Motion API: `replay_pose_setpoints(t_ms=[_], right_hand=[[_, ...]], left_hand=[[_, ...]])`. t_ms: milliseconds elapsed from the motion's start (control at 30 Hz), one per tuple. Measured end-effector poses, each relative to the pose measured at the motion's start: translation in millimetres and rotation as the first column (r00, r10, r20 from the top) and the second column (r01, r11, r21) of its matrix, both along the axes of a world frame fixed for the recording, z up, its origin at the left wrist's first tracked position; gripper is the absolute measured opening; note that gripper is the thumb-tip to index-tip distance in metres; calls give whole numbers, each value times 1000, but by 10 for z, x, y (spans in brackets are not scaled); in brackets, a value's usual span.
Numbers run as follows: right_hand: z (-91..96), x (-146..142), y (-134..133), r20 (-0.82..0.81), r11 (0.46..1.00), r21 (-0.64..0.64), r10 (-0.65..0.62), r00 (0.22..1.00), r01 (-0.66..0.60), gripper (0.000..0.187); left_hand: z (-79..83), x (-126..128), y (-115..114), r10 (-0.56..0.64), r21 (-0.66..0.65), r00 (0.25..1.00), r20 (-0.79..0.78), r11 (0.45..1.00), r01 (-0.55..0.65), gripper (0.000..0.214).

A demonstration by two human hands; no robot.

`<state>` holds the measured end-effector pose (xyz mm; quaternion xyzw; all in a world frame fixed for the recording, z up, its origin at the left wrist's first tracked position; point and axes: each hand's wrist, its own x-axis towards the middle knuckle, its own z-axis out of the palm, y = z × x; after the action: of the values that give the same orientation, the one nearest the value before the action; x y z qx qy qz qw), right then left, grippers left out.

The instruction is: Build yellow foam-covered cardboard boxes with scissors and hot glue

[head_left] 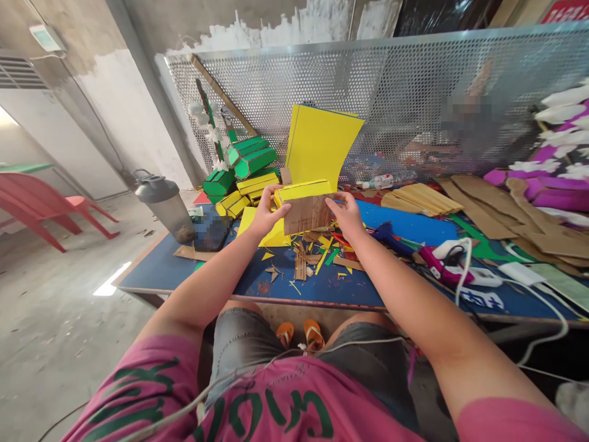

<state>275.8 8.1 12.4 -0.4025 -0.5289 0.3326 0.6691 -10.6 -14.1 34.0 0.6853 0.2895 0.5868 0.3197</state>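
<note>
Between both hands, above the blue table, I hold a piece of cardboard with a bent yellow strip along its top. My left hand grips its left end, thumb on the brown face and fingers behind. At the right end my right hand pinches the upper corner. Behind the piece stands a curved yellow sheet. Yellow folded pieces and green folded pieces are stacked just left of it. Cardboard scraps and yellow trimmings lie below my hands.
A grey bottle stands at the table's left side. On the right lie cardboard strips, a magenta and white tool with cables, and purple pieces. A perforated metal screen borders the back. A red chair is at left.
</note>
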Motion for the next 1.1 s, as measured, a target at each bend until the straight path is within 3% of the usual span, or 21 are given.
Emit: replay_pose_setpoints(t_ms=[267,533,800,933,1100], right_hand=[[-63,77,116,70,999,-23,32,997,-30,77],[-94,123,169,18,998,-34,53,998,-53,75],[-56,108,130,-5,999,-14,44,999,-45,75],[-35,109,94,-18,996,-65,55,998,-56,78],[-14,121,74,-5,993,-88,76,997,-76,81]], left_hand=[[-74,-42,175,50,132,996,-78,990,-40,80],[-46,38,46,158,251,972,-175,962,-111,86],[12,53,-66,168,252,957,-235,962,-106,95],[53,70,-137,182,268,952,-248,957,-113,93],[46,65,-132,133,219,959,-249,973,-78,94]])
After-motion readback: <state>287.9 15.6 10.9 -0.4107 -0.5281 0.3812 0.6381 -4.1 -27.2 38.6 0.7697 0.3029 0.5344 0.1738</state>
